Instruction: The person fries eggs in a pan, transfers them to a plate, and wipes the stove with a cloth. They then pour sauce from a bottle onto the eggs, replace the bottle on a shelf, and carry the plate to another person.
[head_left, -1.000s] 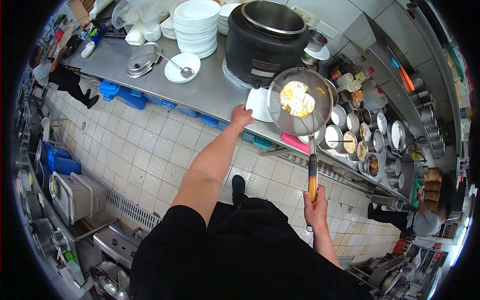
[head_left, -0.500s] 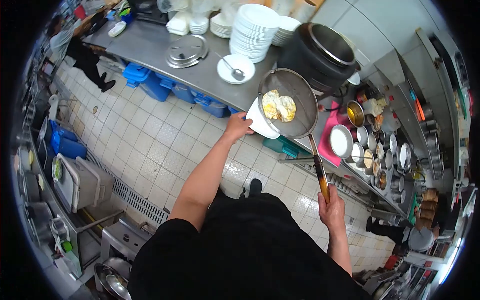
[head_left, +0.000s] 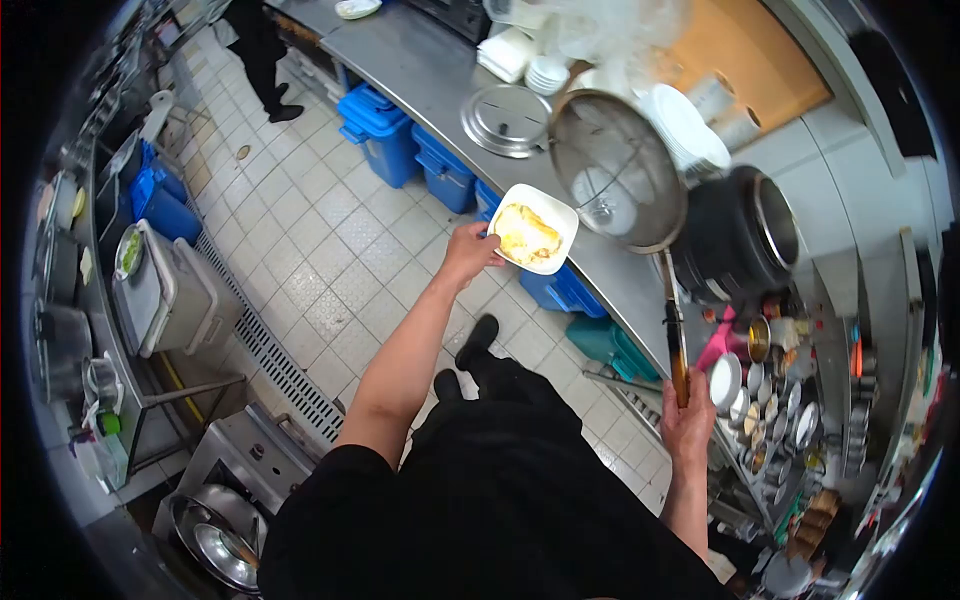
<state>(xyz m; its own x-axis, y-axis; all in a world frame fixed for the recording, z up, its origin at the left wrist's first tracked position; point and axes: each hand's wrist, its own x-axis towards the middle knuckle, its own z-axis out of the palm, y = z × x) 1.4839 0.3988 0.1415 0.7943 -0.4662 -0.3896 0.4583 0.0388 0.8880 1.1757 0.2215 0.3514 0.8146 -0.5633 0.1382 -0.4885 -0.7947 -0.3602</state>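
Observation:
My left hand [head_left: 470,254] grips the edge of a small white bowl [head_left: 567,232], held out over the floor beside the counter. Fried eggs [head_left: 527,234] lie in the bowl. My right hand [head_left: 688,412] is closed around the wooden handle of a round mesh strainer [head_left: 620,160]. The strainer's handle [head_left: 679,350] points back towards me. Its mesh holds no eggs, and a white dish shows through it. The strainer is raised over the counter, to the right of the bowl and apart from it.
A steel counter [head_left: 405,62] runs along the far side, with lids [head_left: 505,120], stacked white plates [head_left: 680,125] and a black cooker [head_left: 725,235]. Blue bins [head_left: 375,135] stand beneath it. Several seasoning containers [head_left: 760,410] sit to the right. Another person [head_left: 258,55] stands far left.
The eggs have passed from the strainer into the white bowl. The strainer has moved up and right, away from the bowl. My view has turned left.

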